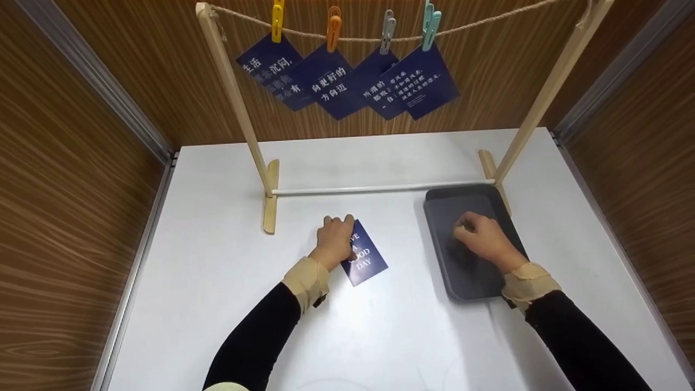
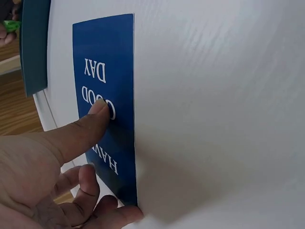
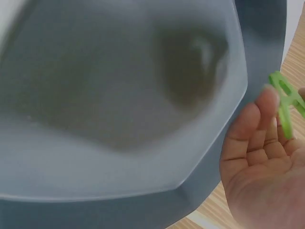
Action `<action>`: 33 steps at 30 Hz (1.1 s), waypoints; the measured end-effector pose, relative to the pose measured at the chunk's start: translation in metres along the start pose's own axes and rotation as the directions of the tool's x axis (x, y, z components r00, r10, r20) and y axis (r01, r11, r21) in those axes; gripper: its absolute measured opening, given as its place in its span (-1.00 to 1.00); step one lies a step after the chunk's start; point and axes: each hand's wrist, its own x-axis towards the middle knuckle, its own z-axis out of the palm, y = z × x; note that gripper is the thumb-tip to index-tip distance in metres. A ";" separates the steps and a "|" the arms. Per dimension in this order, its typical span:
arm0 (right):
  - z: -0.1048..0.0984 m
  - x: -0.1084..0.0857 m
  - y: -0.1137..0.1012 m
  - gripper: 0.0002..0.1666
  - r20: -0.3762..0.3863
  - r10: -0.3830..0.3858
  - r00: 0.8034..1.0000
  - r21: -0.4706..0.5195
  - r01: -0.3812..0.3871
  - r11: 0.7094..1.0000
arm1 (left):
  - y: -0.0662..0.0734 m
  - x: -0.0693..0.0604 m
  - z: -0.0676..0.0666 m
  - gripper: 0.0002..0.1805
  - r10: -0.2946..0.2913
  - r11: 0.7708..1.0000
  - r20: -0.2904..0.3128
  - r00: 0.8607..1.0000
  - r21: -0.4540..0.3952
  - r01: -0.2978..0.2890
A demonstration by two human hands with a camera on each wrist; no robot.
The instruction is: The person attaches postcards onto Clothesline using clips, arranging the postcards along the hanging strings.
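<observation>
A dark blue card (image 1: pixel 370 266) printed with white "HAVE A GOOD DAY" lettering lies on the white table. My left hand (image 1: pixel 334 241) is at its left side. In the left wrist view the thumb (image 2: pixel 95 119) presses on the printed face, while curled fingers meet the card's far end and edge. Over the dark grey tray (image 1: pixel 442 260), my right hand (image 1: pixel 485 239) pinches a small green clothespin (image 3: pixel 284 119) between thumb and fingers. The clothespin hardly shows in the head view.
A wooden stand (image 1: pixel 233 103) with a rope (image 1: pixel 478 24) stands behind. Yellow (image 1: pixel 277 21), orange (image 1: pixel 334 30), grey (image 1: pixel 387 32) and teal (image 1: pixel 430 27) clothespins hold several blue cards (image 1: pixel 336 87) there. A white crossbar (image 1: pixel 369 189) runs low between the legs. Wood-grain panels (image 1: pixel 70 163) enclose the table.
</observation>
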 end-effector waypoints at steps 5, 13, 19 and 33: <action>-0.002 -0.003 0.002 -0.77 0.017 0.010 1.000 0.000 -0.010 1.000 | -0.003 0.001 -0.002 -0.13 -0.024 0.999 -0.005 1.000 0.023 0.024; -0.005 -0.010 0.011 -0.61 0.054 0.060 0.997 0.015 -0.061 0.998 | -0.007 0.001 -0.002 -0.06 -0.050 0.999 0.015 0.999 0.008 0.049; -0.001 -0.012 0.012 -0.58 0.062 0.031 0.998 0.047 -0.034 0.998 | -0.023 -0.003 -0.002 0.03 -0.090 0.978 0.062 0.994 -0.185 0.100; -0.001 -0.017 0.015 -0.55 0.085 0.011 0.996 0.154 -0.024 0.988 | -0.038 -0.002 -0.005 -0.29 -0.063 0.856 0.133 0.989 -0.502 0.122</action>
